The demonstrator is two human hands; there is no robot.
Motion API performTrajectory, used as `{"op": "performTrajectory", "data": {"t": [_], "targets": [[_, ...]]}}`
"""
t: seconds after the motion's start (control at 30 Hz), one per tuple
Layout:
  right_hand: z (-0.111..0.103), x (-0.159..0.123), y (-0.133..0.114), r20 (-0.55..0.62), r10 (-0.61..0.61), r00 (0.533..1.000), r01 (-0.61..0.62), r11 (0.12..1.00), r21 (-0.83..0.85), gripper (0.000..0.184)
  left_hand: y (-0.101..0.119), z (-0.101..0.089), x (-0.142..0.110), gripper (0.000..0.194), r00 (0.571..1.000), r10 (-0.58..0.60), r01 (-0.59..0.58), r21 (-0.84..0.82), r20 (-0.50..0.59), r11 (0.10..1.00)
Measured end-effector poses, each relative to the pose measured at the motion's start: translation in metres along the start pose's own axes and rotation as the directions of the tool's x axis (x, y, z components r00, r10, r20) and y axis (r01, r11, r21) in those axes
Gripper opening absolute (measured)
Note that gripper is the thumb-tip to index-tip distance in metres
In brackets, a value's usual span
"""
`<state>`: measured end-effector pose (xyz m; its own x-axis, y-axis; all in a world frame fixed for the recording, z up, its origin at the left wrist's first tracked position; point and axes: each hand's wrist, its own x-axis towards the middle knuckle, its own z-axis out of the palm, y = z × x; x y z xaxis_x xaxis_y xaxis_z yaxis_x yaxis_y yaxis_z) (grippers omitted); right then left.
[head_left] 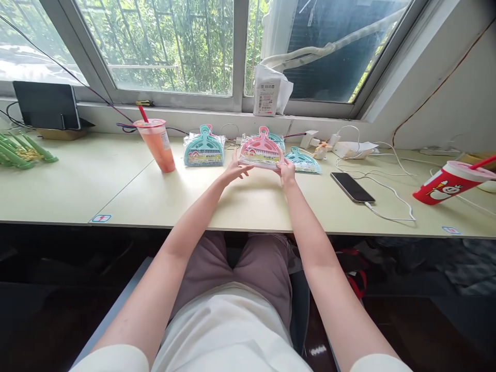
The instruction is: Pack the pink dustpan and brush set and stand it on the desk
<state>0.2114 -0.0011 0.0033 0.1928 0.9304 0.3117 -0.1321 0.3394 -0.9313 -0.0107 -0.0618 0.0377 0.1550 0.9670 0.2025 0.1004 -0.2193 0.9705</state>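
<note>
A pink plastic dustpan set in clear wrapping (260,149) is held just above the pale desk (127,191) between both my hands. My left hand (234,170) grips its left edge with fingers partly spread. My right hand (287,170) pinches its right edge. A stack of teal wrapped dustpan sets (203,148) stands to the left. Another teal set (304,160) lies to the right, with one more half hidden behind the pink one.
An orange drink with a red straw (158,144) stands left of the sets. A phone on a white cable (352,186) lies right. A red cup (451,181), a tablet (46,105), green packets (21,150), chargers (349,147) and a white bag (269,92) line the edges.
</note>
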Motion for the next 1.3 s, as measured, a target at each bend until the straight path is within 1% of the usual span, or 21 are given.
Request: {"op": "performTrajectory", "data": {"t": [0.03, 0.07, 0.1, 0.17, 0.2, 0.27, 0.33, 0.4, 0.47, 0.53, 0.6, 0.63, 0.7, 0.77, 0.83, 0.9, 1.0, 1.07, 1.17, 1.23, 1.3], "targets": [[0.002, -0.001, -0.001, 0.033, 0.021, 0.999, -0.022, 1.000, 0.016, 0.038, -0.001, 0.000, 0.001, 0.105, 0.998, 0.006, -0.005, 0.026, -0.064, 1.000], [0.004, -0.003, -0.002, 0.063, 0.059, 0.996, -0.061, 0.997, 0.041, 0.036, -0.002, -0.001, 0.003, 0.093, 0.994, 0.012, -0.007, 0.040, -0.112, 0.999], [0.007, -0.005, -0.004, 0.092, 0.093, 0.991, -0.099, 0.993, 0.063, 0.034, -0.003, -0.002, 0.005, 0.078, 0.990, 0.012, -0.006, 0.043, -0.141, 0.999], [0.013, -0.008, -0.007, 0.129, 0.110, 0.986, -0.120, 0.990, 0.075, 0.028, -0.004, -0.006, 0.009, 0.052, 0.983, 0.005, 0.001, 0.029, -0.186, 1.000], [0.016, -0.009, -0.009, 0.129, 0.113, 0.985, -0.123, 0.990, 0.072, 0.025, -0.005, -0.008, 0.011, 0.045, 0.975, 0.006, -0.001, 0.019, -0.220, 1.000], [0.020, -0.010, -0.011, 0.121, 0.105, 0.987, -0.113, 0.992, 0.059, 0.024, -0.005, -0.011, 0.014, 0.038, 0.955, 0.020, -0.015, 0.020, -0.297, 1.000], [0.022, -0.011, -0.012, 0.120, 0.071, 0.990, -0.076, 0.996, 0.039, 0.026, -0.006, -0.017, 0.013, 0.035, 0.942, 0.043, -0.022, 0.067, -0.334, 0.998], [0.024, -0.015, -0.012, 0.132, 0.022, 0.991, -0.025, 1.000, 0.018, 0.028, -0.004, -0.027, 0.007, 0.032, 0.945, 0.054, -0.005, 0.152, -0.321, 0.988], [0.029, -0.022, -0.012, 0.167, -0.027, 0.986, 0.029, 1.000, -0.009, 0.029, -0.001, -0.044, -0.005, 0.029, 0.945, 0.082, 0.011, 0.280, -0.318, 0.960], [0.040, -0.031, -0.011, 0.221, -0.066, 0.973, 0.077, 0.996, -0.042, 0.028, 0.003, -0.066, -0.021, 0.024, 0.926, 0.151, 0.023, 0.453, -0.345, 0.891], [0.059, -0.039, -0.010, 0.276, -0.103, 0.956, 0.132, 0.987, -0.091, 0.026, 0.005, -0.091, -0.037, 0.020, 0.895, 0.237, 0.056, 0.621, -0.379, 0.782], [0.072, -0.042, -0.009, 0.297, -0.121, 0.947, 0.164, 0.979, -0.123, 0.025, 0.004, -0.103, -0.043, 0.018, 0.881, 0.262, 0.087, 0.680, -0.393, 0.728], [0.102, -0.044, -0.004, 0.321, -0.155, 0.934, 0.228, 0.952, -0.205, 0.021, 0.000, -0.125, -0.053, 0.018, 0.871, 0.262, 0.156, 0.740, -0.416, 0.655], [0.133, -0.043, 0.002, 0.328, -0.154, 0.932, 0.259, 0.916, -0.306, 0.017, -0.009, -0.143, -0.057, 0.019, 0.861, 0.250, 0.219, 0.767, -0.443, 0.602], [0.162, -0.040, 0.010, 0.332, -0.138, 0.933, 0.272, 0.874, -0.402, 0.014, -0.018, -0.156, -0.056, 0.021, 0.845, 0.242, 0.285, 0.785, -0.477, 0.550], [0.185, -0.037, 0.017, 0.314, -0.137, 0.940, 0.285, 0.821, -0.495, 0.016, -0.024, -0.166, -0.053, 0.023, 0.835, 0.221, 0.347, 0.793, -0.505, 0.501], [0.203, -0.033, 0.023, 0.284, -0.124, 0.951, 0.283, 0.719, -0.634, 0.021, -0.029, -0.177, -0.044, 0.024, 0.834, 0.205, 0.387, 0.808, -0.512, 0.445], [0.207, -0.031, 0.024, 0.278, -0.131, 0.952, 0.294, 0.655, -0.696, 0.022, -0.030, -0.181, -0.037, 0.023, 0.835, 0.206, 0.390, 0.812, -0.511, 0.433], [0.209, -0.024, 0.026, 0.250, -0.171, 0.953, 0.302, 0.591, -0.748, 0.022, -0.034, -0.185, -0.024, 0.021, 0.828, 0.192, 0.386, 0.785, -0.526, 0.485], [0.210, -0.017, 0.028, 0.238, -0.176, 0.955, 0.296, 0.579, -0.760, 0.021, -0.037, -0.185, -0.016, 0.020, 0.825, 0.176, 0.375, 0.754, -0.536, 0.540], [0.212, -0.010, 0.031, 0.245, -0.167, 0.955, 0.296, 0.592, -0.750, 0.021, -0.040, -0.185, -0.010, 0.018, 0.807, 0.177, 0.368, 0.714, -0.564, 0.596]]}}
